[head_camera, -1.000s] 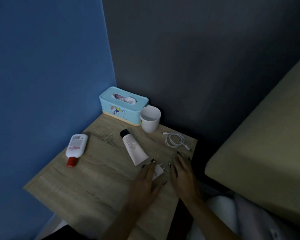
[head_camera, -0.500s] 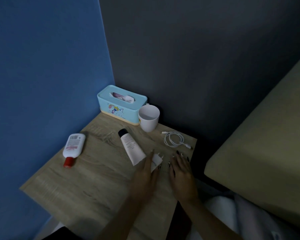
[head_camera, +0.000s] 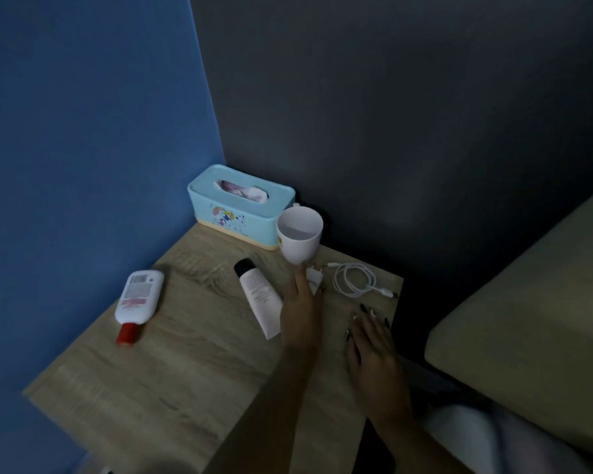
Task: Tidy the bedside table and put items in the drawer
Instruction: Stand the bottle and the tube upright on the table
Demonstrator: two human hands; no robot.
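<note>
On the bedside table (head_camera: 185,388), two hands.
Left hand (head_camera: 300,316) pinches the charger plug (head_camera: 315,276) at 9 o'clock of the cable (head_camera: 353,280); right hand (head_camera: 370,340) rests flat, fingers spread.

Left grip (head_camera: 302,313) extended forward, pinching charger plug (head_camera: 315,276); right grip (head_camera: 370,340) palm-down, fingers spread.

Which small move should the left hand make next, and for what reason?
Probably shift the left hand slightly right, to set the charger plug it holds against the coiled white cable. The two lie close beside the cup, and the right hand rests flat and free to gather the cable.
</note>
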